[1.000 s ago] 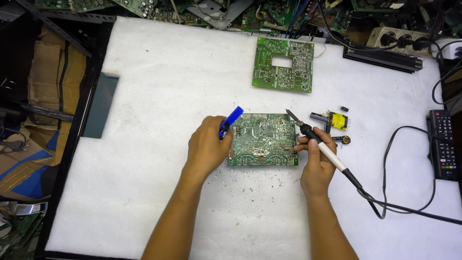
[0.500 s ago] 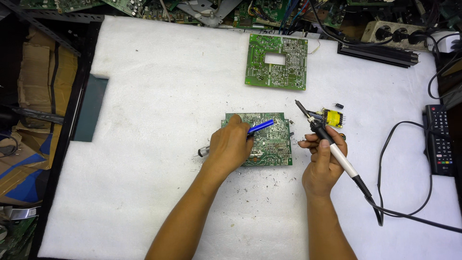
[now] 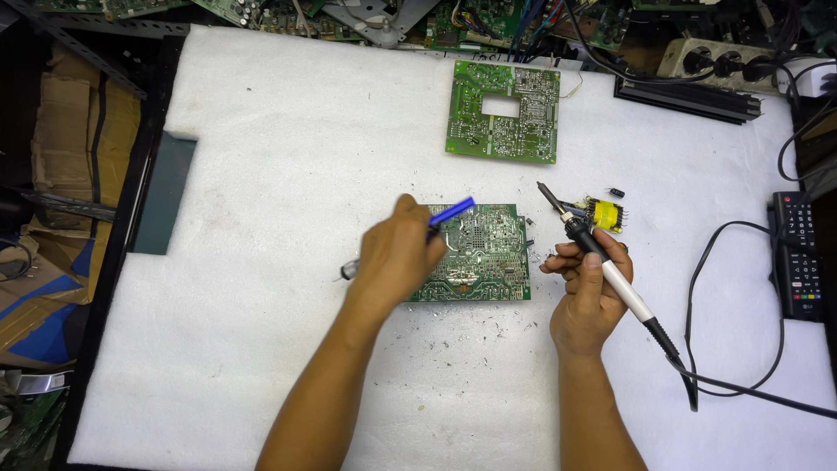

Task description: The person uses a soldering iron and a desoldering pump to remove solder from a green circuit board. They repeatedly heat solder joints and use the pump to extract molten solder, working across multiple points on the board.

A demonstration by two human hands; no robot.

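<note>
A green circuit board [image 3: 484, 255] lies solder side up in the middle of the white padded table [image 3: 288, 157]. My left hand [image 3: 394, 255] rests over its left edge and holds a blue-tipped desoldering pump [image 3: 451, 212], with the metal end sticking out left. My right hand [image 3: 586, 292] holds a soldering iron [image 3: 602, 258] just right of the board, tip raised off it and pointing up-left. A yellow transformer [image 3: 605, 214] lies beside the iron.
A second green board [image 3: 504, 111] with a square cut-out lies farther back. A black remote [image 3: 795, 255] is at the right edge, a power strip [image 3: 728, 63] at the back right. The iron's black cord [image 3: 741, 384] loops across the right side. Scrap boards line the back edge.
My left hand has moved right onto the board, swinging the blue pump tip over it. My right hand has drawn the iron slightly away to the right.
</note>
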